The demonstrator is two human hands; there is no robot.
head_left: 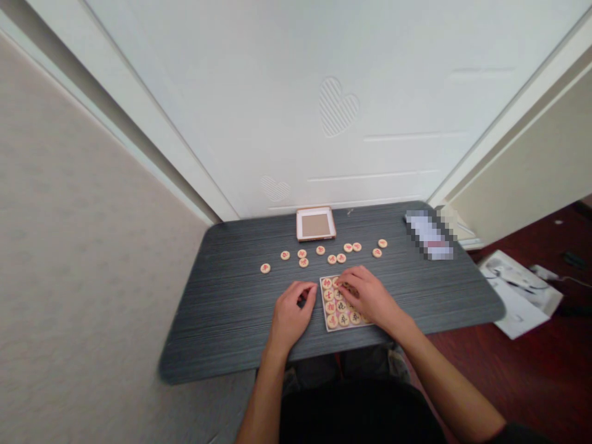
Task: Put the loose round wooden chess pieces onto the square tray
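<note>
A small square box [327, 325] holding several round wooden chess pieces with red and black characters lies on the dark grey table [222, 308] near its front edge. My right hand [367, 296] rests over the box's right half, fingers curled and pinching at a piece near the top of the box. My left hand [290, 311] sits just left of the box with its fingers curled against the box's left edge; what it holds, if anything, is hidden. Several loose chess pieces [303, 262] lie scattered in a row beyond the box.
The empty box lid [316, 224] lies at the table's far edge against a white door [324, 105]. A pixelated flat object [430, 234] sits at the far right corner. Papers [520, 290] lie on the red-brown floor to the right. A beige wall is at left.
</note>
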